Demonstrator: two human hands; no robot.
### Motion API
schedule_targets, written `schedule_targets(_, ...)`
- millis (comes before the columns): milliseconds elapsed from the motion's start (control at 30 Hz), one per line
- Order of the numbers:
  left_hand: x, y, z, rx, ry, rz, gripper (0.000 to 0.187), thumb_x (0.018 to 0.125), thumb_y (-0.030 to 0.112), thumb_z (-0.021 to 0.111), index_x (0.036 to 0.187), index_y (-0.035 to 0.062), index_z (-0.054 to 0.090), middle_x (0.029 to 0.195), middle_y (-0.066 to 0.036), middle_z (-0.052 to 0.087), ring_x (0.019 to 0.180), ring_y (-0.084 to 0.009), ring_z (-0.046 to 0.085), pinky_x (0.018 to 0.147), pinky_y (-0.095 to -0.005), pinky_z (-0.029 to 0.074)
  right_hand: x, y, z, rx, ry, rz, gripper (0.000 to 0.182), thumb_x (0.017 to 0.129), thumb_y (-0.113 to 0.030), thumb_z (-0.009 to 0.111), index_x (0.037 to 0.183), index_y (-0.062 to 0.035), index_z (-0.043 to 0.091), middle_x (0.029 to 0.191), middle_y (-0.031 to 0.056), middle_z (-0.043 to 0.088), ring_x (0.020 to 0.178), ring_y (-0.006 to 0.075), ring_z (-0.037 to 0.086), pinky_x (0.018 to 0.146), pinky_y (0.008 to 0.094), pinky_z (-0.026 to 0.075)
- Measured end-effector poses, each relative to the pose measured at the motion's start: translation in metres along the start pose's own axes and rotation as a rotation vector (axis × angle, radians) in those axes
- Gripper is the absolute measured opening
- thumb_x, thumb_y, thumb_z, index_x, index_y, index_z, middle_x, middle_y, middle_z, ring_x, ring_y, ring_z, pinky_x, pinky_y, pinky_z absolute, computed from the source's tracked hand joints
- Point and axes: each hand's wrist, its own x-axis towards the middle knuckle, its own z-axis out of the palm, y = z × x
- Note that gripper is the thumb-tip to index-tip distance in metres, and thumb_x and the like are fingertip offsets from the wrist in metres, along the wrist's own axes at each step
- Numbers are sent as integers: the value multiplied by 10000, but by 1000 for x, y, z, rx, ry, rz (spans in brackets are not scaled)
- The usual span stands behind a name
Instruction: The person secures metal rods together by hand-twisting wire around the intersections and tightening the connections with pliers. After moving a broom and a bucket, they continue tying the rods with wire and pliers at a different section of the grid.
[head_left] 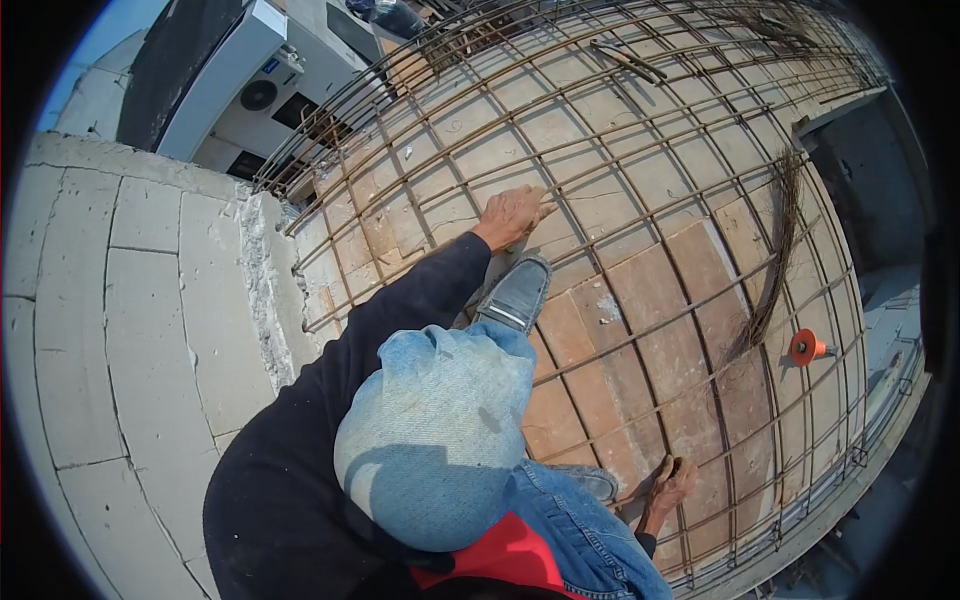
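A grid of steel rebar point(690, 308) lies over plywood boards point(655, 270). Reaching forward in a dark sleeve, my left hand point(515, 216) has its fingers bent over a bar near a crossing, just beyond my grey shoe point(515, 292). Lower right, my right hand point(670, 487) is curled with fingers together beside another bar; anything small in it is hidden. A long bundle of thin tie wire point(778, 262) rests on the grid to the right. Near the wire sits an orange round object with a short metal stem point(804, 347).
A light block wall point(150, 330) with a rough broken edge runs along the left. My raised knee in faded jeans point(440, 430) fills the lower middle. On the right, the formwork edge point(850, 480) curves past a recessed opening point(870, 190). Dark short pieces point(632, 62) lie on the far bars.
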Motion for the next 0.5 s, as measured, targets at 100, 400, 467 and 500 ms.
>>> schedule_targets(100,-4,38,-5,-102,-111,122,331,970,336,498,1120,56,594,897,-192,656,825,-392,621,699,-466,498,-4,1,-3,-3,-45,66,143,845,-165,677,891,-49,607,852,124,575,818,318,557,738,437,410)
schedule_targets(400,-3,60,-56,-228,-435,150,364,1018,356,394,1137,23,482,764,-256,612,761,-435,604,659,-492,443,0,1,-3,-5,-5,93,144,837,-170,681,902,-62,611,882,122,583,862,312,560,773,423,419)
schedule_targets(467,-3,61,-66,-200,-471,123,394,1027,385,356,1115,19,472,725,-230,589,710,-394,607,648,-463,451,-1,-3,-3,44,-28,96,134,836,-156,679,891,-58,605,872,125,571,855,317,556,746,423,429)
schedule_targets(500,-5,64,-71,-199,-513,159,394,1027,385,356,1115,19,472,725,-230,589,710,-394,607,648,-463,451,0,-4,-7,37,-44,99,131,834,-148,678,887,-56,602,863,127,565,850,321,553,735,423,433)
